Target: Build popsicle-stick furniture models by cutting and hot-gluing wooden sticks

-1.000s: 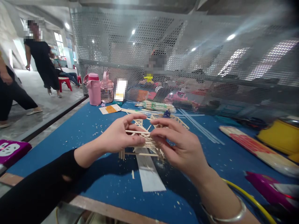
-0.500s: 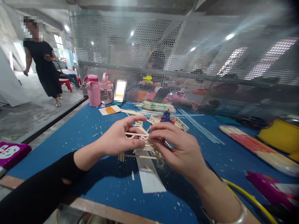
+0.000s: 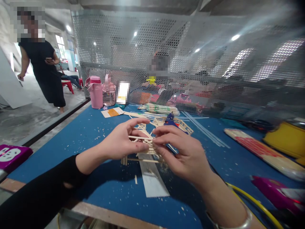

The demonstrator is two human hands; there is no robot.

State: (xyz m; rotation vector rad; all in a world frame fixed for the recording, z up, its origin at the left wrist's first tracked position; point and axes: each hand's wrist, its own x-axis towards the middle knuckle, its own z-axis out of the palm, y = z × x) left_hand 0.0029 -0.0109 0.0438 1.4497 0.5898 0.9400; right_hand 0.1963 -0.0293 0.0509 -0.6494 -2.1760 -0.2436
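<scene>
Both hands are at a small framework of pale wooden sticks [image 3: 140,160] over the middle of the blue table. My left hand [image 3: 121,140] is wrapped round its left side, thumb in front and fingers behind. My right hand [image 3: 182,149] pinches the right end of a thin stick [image 3: 139,137] lying across the top of the framework. The hands hide much of the framework's right part. Under it lies a white paper strip [image 3: 154,183]. Just behind my right hand is a blue tool [image 3: 170,118], beside another stick frame [image 3: 187,128].
On the blue table [image 3: 59,159] stand a pink jug [image 3: 96,93] and a clear bottle [image 3: 109,95] at the back left. Bundled sticks [image 3: 160,109] lie before a perforated metal screen [image 3: 124,47]. Packed sticks [image 3: 262,152] and a yellow cable [image 3: 254,200] are right. A person [image 3: 43,70] stands left.
The person at the left has moved nearer and slightly left. My hands have barely shifted; my right fingers sit slightly differently at the stick's end.
</scene>
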